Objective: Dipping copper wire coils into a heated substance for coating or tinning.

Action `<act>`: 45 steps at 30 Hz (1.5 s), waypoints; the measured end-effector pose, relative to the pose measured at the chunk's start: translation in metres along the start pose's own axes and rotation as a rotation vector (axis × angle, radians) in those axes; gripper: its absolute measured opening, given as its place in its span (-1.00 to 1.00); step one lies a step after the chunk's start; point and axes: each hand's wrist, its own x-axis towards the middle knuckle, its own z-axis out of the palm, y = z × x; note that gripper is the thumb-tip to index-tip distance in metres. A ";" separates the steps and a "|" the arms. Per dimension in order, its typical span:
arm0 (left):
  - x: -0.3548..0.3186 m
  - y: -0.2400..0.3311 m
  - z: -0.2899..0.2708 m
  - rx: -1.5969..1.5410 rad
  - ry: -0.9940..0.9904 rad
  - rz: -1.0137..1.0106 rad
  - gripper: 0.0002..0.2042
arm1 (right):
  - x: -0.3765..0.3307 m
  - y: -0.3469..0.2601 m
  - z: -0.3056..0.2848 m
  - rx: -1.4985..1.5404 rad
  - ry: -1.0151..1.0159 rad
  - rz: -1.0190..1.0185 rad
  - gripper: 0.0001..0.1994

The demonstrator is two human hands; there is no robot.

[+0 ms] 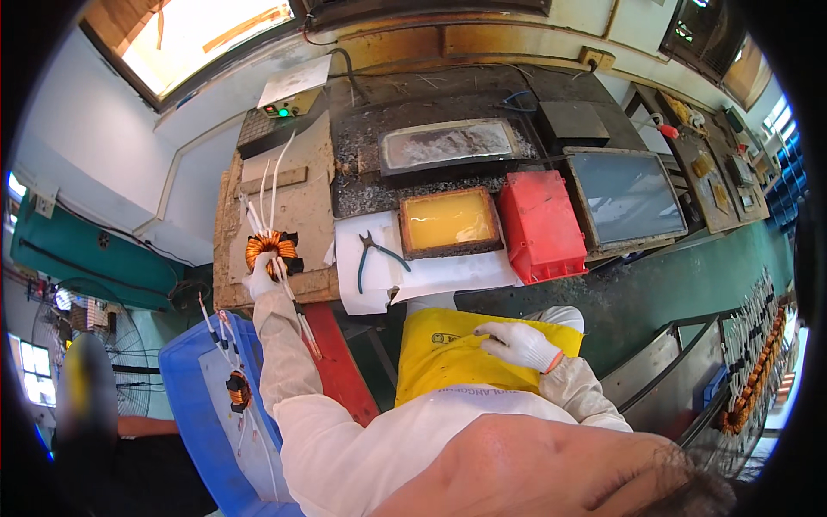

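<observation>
My left hand [258,278], in a white glove, is closed on a toroidal coil [261,247] wound with copper wire. The coil is over the brown board [303,207] at the bench's left end; whether it rests there I cannot tell. White-sleeved leads rise from its far side, and more hang down beside my left forearm. My right hand [522,345], also gloved, is above the yellow apron [431,366] on my lap. Its fingers are loosely spread, with nothing in them. Green-handled cutting pliers [370,256] lie on white paper [353,289] between my hands' positions, farther off.
Across the bench stand a yellow-filled tray [451,253], a metal-rimmed pot [448,177], a red box [546,226] and a grey-filled tray [642,241]. A blue bin [178,383] with another coil [239,391] is at my left, near a person [151,470]. Coils [758,370] line a right-hand rack.
</observation>
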 end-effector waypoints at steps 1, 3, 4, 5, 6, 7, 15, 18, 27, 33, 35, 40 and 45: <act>-0.012 0.007 -0.001 0.056 -0.024 0.026 -0.47 | 0.000 -0.004 -0.005 -0.020 -0.011 -0.011 -0.64; -0.054 0.026 0.014 -0.005 -0.057 0.061 -0.48 | 0.002 -0.012 -0.018 -0.041 -0.033 -0.033 -0.64; -0.067 0.034 0.015 -0.061 -0.101 0.090 -0.48 | 0.006 -0.018 -0.023 -0.004 0.047 -0.062 -0.64; -0.071 0.038 0.013 -0.076 -0.161 0.101 -0.50 | 0.010 -0.024 -0.025 0.035 0.129 -0.083 -0.63; -0.078 0.043 0.010 -0.072 -0.155 0.106 -0.50 | 0.016 -0.028 -0.027 0.010 0.196 -0.124 -0.64; -0.088 0.051 0.012 -0.062 -0.217 0.105 -0.49 | 0.023 -0.033 -0.030 0.070 0.194 -0.109 -0.61; -0.232 0.082 0.050 0.081 -0.762 -0.050 -0.55 | 0.071 -0.090 -0.058 0.974 0.223 -0.308 -0.27; -0.268 0.049 0.065 0.262 -0.990 -0.013 -0.47 | 0.079 -0.069 -0.058 1.203 0.240 -0.358 -0.33; -0.292 0.005 0.110 0.562 -1.805 0.034 -0.41 | 0.009 -0.063 -0.066 1.636 0.857 -0.337 -0.70; -0.142 -0.029 0.183 1.434 -0.995 0.610 -0.51 | -0.018 -0.073 -0.082 1.599 0.844 -0.334 -0.60; -0.143 -0.033 0.193 1.348 -1.061 0.602 -0.47 | -0.017 -0.073 -0.083 1.597 0.844 -0.306 -0.60; -0.196 -0.019 0.165 0.799 -1.717 0.811 -0.52 | -0.008 -0.071 -0.096 1.578 0.824 -0.381 -0.61; -0.239 0.029 0.128 1.168 -2.077 0.491 -0.12 | -0.008 -0.057 -0.119 1.558 1.013 -0.522 -0.64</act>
